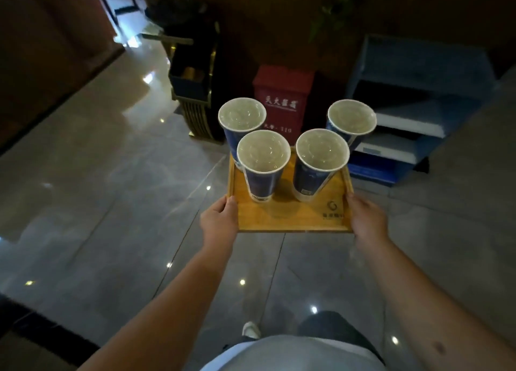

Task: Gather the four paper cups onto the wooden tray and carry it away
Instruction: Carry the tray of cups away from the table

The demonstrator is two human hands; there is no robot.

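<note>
A wooden tray (pixel 290 219) with a logo at its near right corner is held in the air above a glossy grey floor. Several blue paper cups stand upright on it: a far-left cup (pixel 241 119), a far-right cup (pixel 351 119), a near-left cup (pixel 262 161) and a near-right cup (pixel 321 161). My left hand (pixel 219 217) grips the tray's left edge, thumb on top. My right hand (pixel 367 219) grips the right edge the same way.
Ahead stand a black and gold bin (pixel 195 91), a red box with white characters (pixel 282 102) and blue stacked shelves (pixel 413 105). A dark wooden wall runs behind them. A corridor opens at the upper left. My feet and trouser legs (pixel 321 326) show below.
</note>
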